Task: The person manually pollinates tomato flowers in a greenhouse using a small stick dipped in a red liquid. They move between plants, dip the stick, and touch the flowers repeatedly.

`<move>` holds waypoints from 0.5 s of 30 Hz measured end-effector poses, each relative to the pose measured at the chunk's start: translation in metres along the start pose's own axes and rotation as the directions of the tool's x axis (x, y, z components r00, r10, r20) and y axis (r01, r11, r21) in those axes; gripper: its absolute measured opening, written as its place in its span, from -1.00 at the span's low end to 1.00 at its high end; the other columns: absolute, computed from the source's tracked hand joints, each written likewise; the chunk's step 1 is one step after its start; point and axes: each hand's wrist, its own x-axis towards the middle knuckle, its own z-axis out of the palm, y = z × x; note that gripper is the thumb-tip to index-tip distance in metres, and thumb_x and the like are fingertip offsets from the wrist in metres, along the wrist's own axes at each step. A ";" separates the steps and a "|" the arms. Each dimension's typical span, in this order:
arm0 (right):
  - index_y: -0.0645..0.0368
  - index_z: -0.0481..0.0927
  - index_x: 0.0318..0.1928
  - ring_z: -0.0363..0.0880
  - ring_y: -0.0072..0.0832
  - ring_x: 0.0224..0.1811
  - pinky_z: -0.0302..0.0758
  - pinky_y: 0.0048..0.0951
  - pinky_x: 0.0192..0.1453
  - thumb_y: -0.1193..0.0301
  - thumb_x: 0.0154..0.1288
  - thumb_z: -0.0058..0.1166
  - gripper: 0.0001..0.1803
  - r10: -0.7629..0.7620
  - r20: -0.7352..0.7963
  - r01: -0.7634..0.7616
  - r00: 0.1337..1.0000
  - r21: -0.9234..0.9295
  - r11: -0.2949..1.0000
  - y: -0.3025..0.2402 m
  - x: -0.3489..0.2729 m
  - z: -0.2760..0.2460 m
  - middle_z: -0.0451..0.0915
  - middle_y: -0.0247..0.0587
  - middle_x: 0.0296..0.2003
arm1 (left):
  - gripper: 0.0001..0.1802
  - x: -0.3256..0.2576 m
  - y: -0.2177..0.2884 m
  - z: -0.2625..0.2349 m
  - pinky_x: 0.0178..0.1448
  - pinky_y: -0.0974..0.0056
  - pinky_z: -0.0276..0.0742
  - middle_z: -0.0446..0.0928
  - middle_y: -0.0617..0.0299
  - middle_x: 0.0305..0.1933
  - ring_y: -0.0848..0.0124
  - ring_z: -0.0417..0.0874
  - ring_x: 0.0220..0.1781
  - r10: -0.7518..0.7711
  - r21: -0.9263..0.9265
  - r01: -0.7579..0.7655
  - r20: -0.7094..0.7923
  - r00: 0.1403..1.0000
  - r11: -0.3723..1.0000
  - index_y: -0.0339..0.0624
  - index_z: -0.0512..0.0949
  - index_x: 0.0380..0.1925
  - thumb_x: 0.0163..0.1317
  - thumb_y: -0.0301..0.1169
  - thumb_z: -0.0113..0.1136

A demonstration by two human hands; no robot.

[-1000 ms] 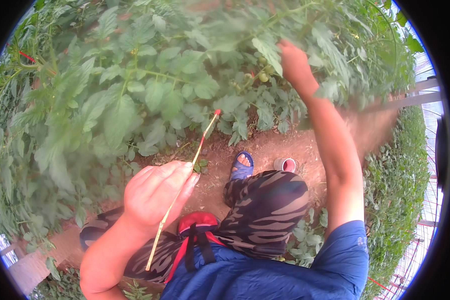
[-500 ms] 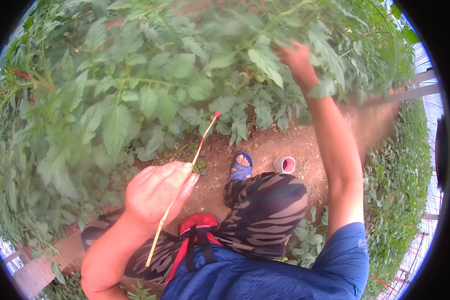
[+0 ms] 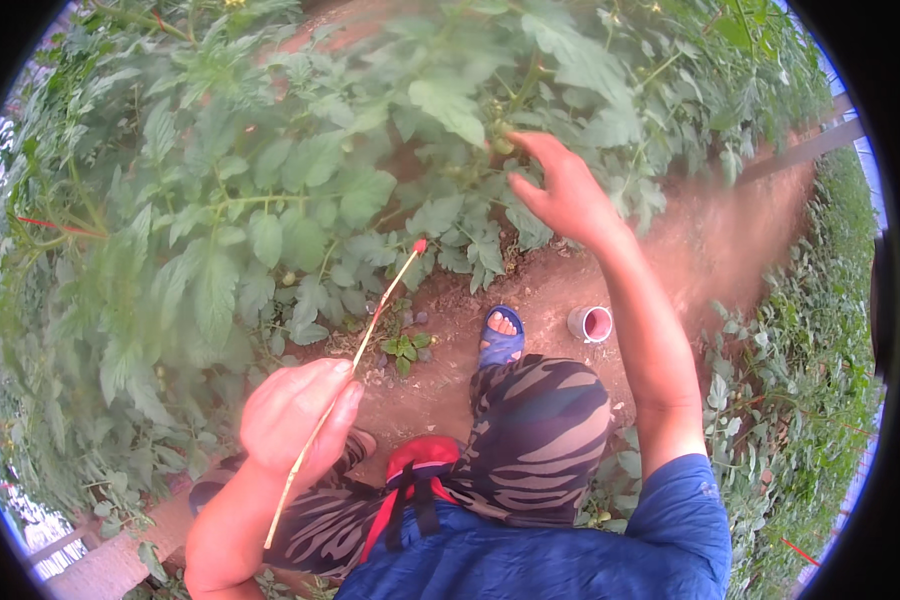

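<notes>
My left hand (image 3: 298,412) pinches a thin pale stick (image 3: 315,432) between thumb and fingers. The stick slants up to the right, and its far end carries a small red tip (image 3: 420,246). My right hand (image 3: 568,192) reaches into the tomato plants (image 3: 350,170), thumb and fingers apart, with nothing seen in it. Just beyond its fingertips hang small green tomatoes (image 3: 502,145) among the leaves; whether a fingertip touches one I cannot tell.
A white cup (image 3: 591,324) with a reddish inside stands on the brown soil (image 3: 545,290), beside my blue sandal (image 3: 501,336). A red pouch (image 3: 423,456) hangs at my waist. More plants (image 3: 810,400) grow along the right, below a grey rail (image 3: 805,150).
My right hand has come out of the upper leaves, lower and to the left, near the green tomatoes. My left hand and the stick have dropped slightly. The view has shifted a little.
</notes>
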 end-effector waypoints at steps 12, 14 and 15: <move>0.18 0.48 0.39 0.51 0.12 0.33 0.47 -0.05 0.44 0.28 0.48 0.14 -0.46 0.166 -0.194 -0.190 0.967 -0.111 0.975 0.056 0.035 0.068 0.44 0.17 0.39 | -0.73 0.071 -0.014 0.050 -0.18 0.25 0.71 0.76 -0.01 -0.17 0.22 0.80 -0.28 -0.097 -0.061 0.095 -0.027 0.995 0.994 -0.35 0.66 -0.02 0.27 -0.64 0.40; 0.19 0.53 0.34 0.49 0.12 0.35 0.45 -0.05 0.45 0.26 0.50 0.10 -0.51 0.241 -0.157 -0.250 0.958 -0.044 0.967 0.049 0.032 0.071 0.45 0.17 0.38 | -0.74 0.087 -0.018 0.069 -0.22 0.29 0.69 0.75 0.01 -0.17 0.29 0.77 -0.32 -0.166 -0.141 0.153 -0.088 0.982 0.978 -0.34 0.66 -0.01 0.30 -0.64 0.39; 0.20 0.55 0.32 0.47 0.12 0.36 0.45 -0.04 0.44 0.25 0.51 0.09 -0.52 0.256 -0.160 -0.259 0.953 -0.001 0.966 0.049 0.029 0.074 0.45 0.16 0.38 | -0.74 0.095 -0.020 0.081 -0.24 0.31 0.68 0.75 0.01 -0.17 0.33 0.76 -0.34 -0.202 -0.189 0.179 -0.113 0.973 0.966 -0.34 0.66 -0.01 0.31 -0.64 0.39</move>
